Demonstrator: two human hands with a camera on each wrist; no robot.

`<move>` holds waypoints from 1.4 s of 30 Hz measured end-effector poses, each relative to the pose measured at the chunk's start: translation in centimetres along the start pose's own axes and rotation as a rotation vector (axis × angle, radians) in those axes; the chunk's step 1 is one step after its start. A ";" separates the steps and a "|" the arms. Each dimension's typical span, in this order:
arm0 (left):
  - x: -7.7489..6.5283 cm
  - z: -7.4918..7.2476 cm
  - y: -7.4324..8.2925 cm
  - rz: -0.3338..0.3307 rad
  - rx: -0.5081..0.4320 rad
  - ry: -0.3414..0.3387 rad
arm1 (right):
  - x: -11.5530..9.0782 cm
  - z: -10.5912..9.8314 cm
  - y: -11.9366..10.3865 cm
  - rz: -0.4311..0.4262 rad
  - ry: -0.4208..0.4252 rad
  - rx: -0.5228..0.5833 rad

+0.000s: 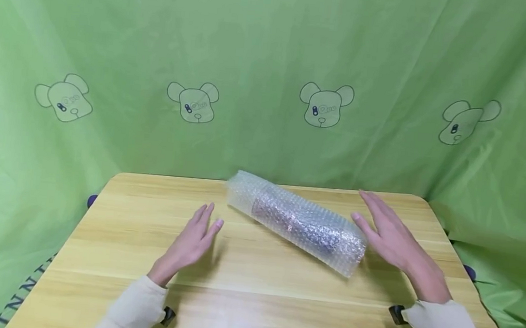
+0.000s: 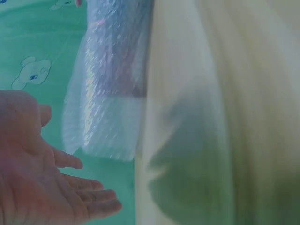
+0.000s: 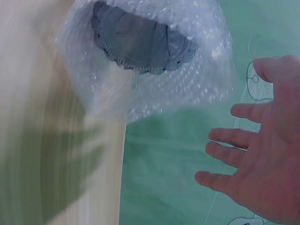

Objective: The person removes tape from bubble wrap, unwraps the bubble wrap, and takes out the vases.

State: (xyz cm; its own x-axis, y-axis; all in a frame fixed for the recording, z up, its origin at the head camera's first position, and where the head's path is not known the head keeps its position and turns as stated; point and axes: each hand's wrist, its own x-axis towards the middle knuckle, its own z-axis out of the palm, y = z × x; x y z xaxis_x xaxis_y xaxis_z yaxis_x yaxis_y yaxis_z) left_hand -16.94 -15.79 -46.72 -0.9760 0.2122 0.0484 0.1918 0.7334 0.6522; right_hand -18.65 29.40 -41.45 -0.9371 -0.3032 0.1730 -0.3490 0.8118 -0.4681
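A long roll of bubble wrap (image 1: 302, 223) lies slantwise on the wooden table, its left end farther back. Through the right wrist view I look into one end, where a bluish-grey, clear vessel with a scalloped rim (image 3: 140, 44) sits inside the wrap (image 3: 173, 89). Something reddish and dark shows blurred through the wrap (image 2: 117, 51) in the left wrist view. My left hand (image 1: 190, 244) hovers left of the roll, fingers extended, holding nothing. Beyond the roll's right end, my right hand (image 1: 393, 240) is raised with spread fingers (image 3: 229, 136), apart from the wrap.
The wooden table (image 1: 249, 310) has rounded far corners. Green cloth (image 1: 265, 37) with printed bear heads hangs behind and at both sides, meeting the table's far edge. A small dark device sits at each wrist, beside pale sleeves (image 1: 135, 305).
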 end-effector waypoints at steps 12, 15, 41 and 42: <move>0.4 3.3 2.2 -0.029 -0.379 -0.080 | 1.5 0.9 -1.1 -0.005 -0.107 0.012; 0.3 3.8 2.6 -0.096 -0.503 -0.133 | 1.7 1.2 -1.2 -0.006 -0.121 0.018; 2.9 8.9 6.6 -0.427 -1.603 -0.086 | 3.1 2.0 -1.5 -0.027 -0.230 0.141; 3.0 9.1 6.8 -0.433 -1.619 -0.078 | 3.2 2.1 -1.5 -0.028 -0.232 0.151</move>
State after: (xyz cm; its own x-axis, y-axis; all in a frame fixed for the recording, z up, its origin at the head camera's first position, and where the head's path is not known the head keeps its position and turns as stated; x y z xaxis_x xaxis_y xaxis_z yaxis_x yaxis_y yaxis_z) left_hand -17.66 -4.27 -49.00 -0.9084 0.2517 -0.3340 -0.4162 -0.6224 0.6629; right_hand -21.08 26.20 -42.01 -0.8957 -0.4446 -0.0072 -0.3543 0.7234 -0.5926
